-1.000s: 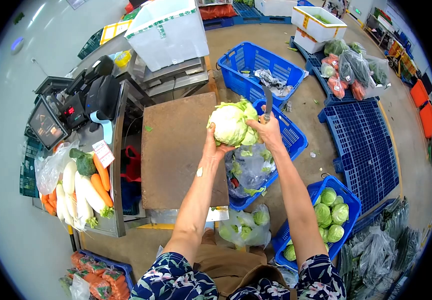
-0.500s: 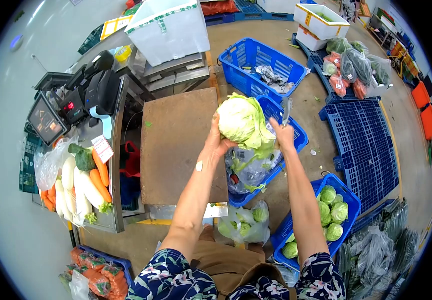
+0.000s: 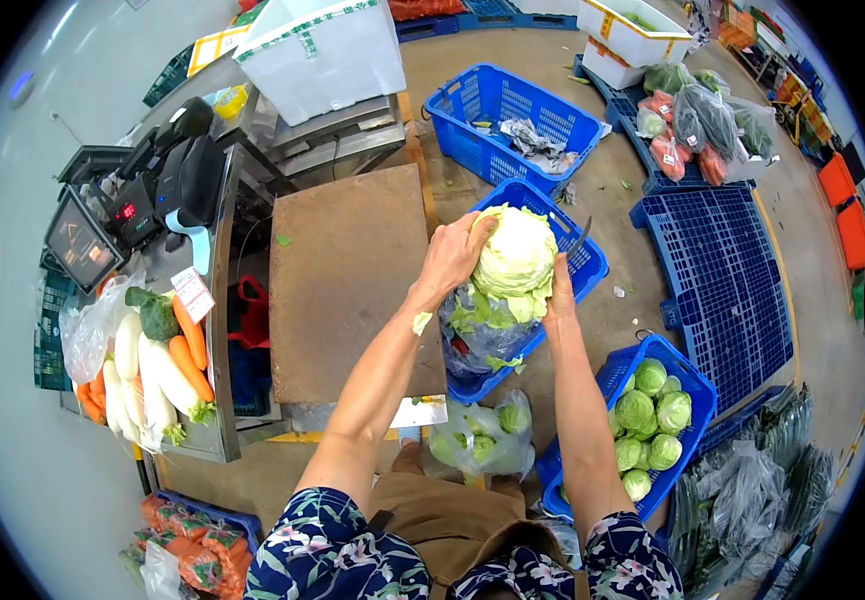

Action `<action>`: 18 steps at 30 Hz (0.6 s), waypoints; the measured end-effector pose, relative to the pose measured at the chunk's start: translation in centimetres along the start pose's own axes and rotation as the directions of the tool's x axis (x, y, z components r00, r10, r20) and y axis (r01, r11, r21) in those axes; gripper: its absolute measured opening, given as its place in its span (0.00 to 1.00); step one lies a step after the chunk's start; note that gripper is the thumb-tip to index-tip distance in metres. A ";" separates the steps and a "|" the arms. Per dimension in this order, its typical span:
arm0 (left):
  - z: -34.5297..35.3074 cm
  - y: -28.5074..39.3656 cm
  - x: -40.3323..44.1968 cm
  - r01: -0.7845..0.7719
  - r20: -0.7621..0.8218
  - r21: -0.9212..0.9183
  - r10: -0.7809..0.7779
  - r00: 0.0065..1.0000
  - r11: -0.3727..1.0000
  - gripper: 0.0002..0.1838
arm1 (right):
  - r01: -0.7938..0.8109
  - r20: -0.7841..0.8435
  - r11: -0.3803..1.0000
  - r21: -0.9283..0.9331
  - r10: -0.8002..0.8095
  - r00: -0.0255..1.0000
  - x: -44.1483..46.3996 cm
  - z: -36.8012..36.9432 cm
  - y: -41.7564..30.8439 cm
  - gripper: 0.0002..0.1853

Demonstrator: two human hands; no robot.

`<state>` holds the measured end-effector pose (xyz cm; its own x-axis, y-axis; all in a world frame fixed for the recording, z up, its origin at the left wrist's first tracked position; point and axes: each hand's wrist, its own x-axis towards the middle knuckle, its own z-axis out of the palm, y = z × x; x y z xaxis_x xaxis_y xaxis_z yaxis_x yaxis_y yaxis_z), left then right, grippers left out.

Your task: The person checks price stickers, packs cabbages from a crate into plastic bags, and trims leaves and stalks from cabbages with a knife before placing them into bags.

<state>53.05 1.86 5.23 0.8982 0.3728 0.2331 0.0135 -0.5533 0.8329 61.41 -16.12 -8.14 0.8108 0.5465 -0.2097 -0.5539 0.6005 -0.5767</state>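
Note:
A pale green cabbage (image 3: 516,255) is held up over a blue basket of leaves and clear plastic. My left hand (image 3: 453,258) grips its upper left side, thumb and fingers closed on the outer leaves. Against its right side rests my right hand (image 3: 560,292), which also holds a knife (image 3: 581,238); the blade sticks out up and to the right, and the handle is hidden. Loose leaves hang from the cabbage's underside. Beneath it, the blue basket (image 3: 598,270) contains trimmed leaves (image 3: 478,312) and plastic film.
A brown board (image 3: 348,290) lies to the left. Trimmed cabbages (image 3: 636,410) fill a blue crate (image 3: 698,385) at right; bagged cabbages (image 3: 483,440) sit near my feet. Another blue basket (image 3: 453,135) stands ahead. Radishes (image 3: 158,390) and carrots (image 3: 191,335) lie on the left counter.
My left hand has moved from under the cabbage to its upper left side, and the cabbage has turned. My right hand has come in against it, with the knife now angled to the right.

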 end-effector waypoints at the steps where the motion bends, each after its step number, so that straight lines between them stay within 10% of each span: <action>1: -0.1 1.0 0.0 -0.021 0.025 0.006 0.021 0.999 1.000 0.32 | -0.014 0.016 0.998 0.062 0.013 1.000 -1.0 0.9 -0.3 0.37; 7: 1.1 1.9 0.5 -0.030 -0.049 0.014 0.031 0.998 0.999 0.25 | 0.105 -0.078 0.985 0.139 -0.095 0.992 -3.5 1.7 -1.0 0.38; 10: 1.2 2.5 0.4 0.308 -0.041 -0.422 -0.358 0.933 0.853 0.26 | 0.063 -0.018 0.913 0.403 -0.061 0.998 -4.1 0.9 -0.9 0.33; 14: 4.2 -1.8 1.0 0.209 -0.153 -0.852 -0.611 0.777 0.480 0.24 | 0.128 -0.016 0.804 0.580 -0.146 0.989 -3.2 -1.1 -0.2 0.35; 18: 5.3 -6.0 0.4 0.496 -0.079 -0.549 -0.632 0.771 0.673 0.22 | 0.218 -0.123 0.724 0.654 -0.183 0.975 -2.2 -5.4 0.5 0.38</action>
<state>55.64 1.34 -2.33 0.6490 0.6959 -0.3074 0.2130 0.2218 0.9516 60.33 -20.13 -12.22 0.9154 0.3513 -0.1966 -0.3479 0.9360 0.0531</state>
